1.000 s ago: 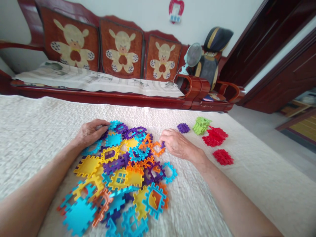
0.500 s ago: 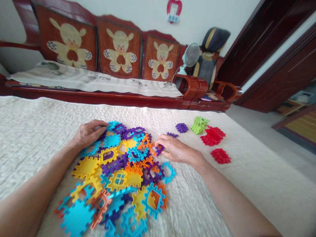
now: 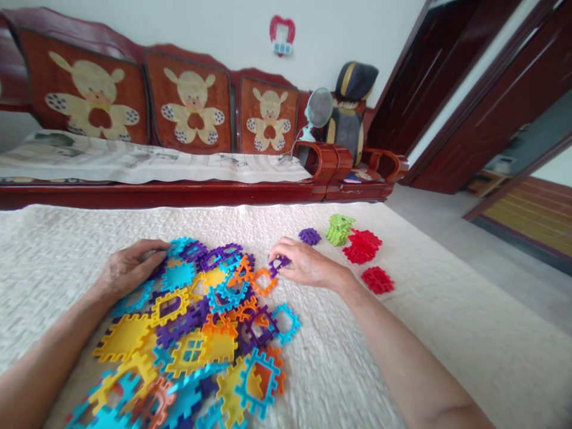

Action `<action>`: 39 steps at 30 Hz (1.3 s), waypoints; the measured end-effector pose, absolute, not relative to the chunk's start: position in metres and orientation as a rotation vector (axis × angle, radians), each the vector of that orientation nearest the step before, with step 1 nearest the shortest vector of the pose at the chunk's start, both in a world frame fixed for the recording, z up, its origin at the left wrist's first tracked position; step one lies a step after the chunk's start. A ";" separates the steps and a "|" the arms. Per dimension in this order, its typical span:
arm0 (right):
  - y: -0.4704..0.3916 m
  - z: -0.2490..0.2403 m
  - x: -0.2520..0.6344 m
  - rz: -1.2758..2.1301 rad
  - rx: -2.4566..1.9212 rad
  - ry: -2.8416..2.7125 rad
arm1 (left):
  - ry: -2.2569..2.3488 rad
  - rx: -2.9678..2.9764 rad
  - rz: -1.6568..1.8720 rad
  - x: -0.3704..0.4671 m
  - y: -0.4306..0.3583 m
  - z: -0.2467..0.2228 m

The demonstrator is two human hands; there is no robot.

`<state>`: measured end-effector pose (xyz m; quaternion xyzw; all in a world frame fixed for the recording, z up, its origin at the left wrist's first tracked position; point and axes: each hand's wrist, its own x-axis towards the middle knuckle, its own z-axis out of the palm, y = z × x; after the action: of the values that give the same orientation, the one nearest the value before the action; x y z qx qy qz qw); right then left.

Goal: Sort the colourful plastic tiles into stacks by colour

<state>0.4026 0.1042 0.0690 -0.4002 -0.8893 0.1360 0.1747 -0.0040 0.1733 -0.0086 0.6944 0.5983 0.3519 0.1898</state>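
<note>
Right hand: here it is at the heap's far right edge, the right hand (image 3: 297,262) with thumb and fingers closed on a purple openwork plastic piece with notched edges (image 3: 277,265).
Left hand: well apart from the right, the left hand (image 3: 134,268) lies along the heap's far left edge, fingertips by a blue notched plastic piece (image 3: 180,245); whether it grips anything, I cannot tell.
Under the purple: an orange open-frame plastic piece (image 3: 268,291) sits just beside the held one, on the heap's right.
Heap: between the forearms, what a tangle, a loose heap of yellow, blue, purple and orange notched plastic pieces (image 3: 218,347), overlapping at all angles and running off the near edge of view.
Stacks: over on the far right, a purple notched stack (image 3: 310,236), then a taller lime-green notched stack (image 3: 339,230), a spread red notched pile (image 3: 363,247) touching or nearly touching it, and a smaller red notched pile (image 3: 378,280) nearer.
Underneath: a white quilted cloth (image 3: 330,357) carries the lot.
Beyond: a dark-red wooden sofa (image 3: 179,195), three brown cushions with cream animal figures (image 3: 195,119) lined up, and a pale-green fan (image 3: 319,107) on the right.
</note>
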 end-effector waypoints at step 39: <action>0.123 0.042 0.404 0.203 -1.002 -2.373 | 1.621 2.005 1.070 0.001 0.172 -0.007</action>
<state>0.4035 0.1226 0.0424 -0.3729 -0.8829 0.0755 0.2753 0.0011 0.1724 -0.0069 0.7072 0.5719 0.3774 0.1742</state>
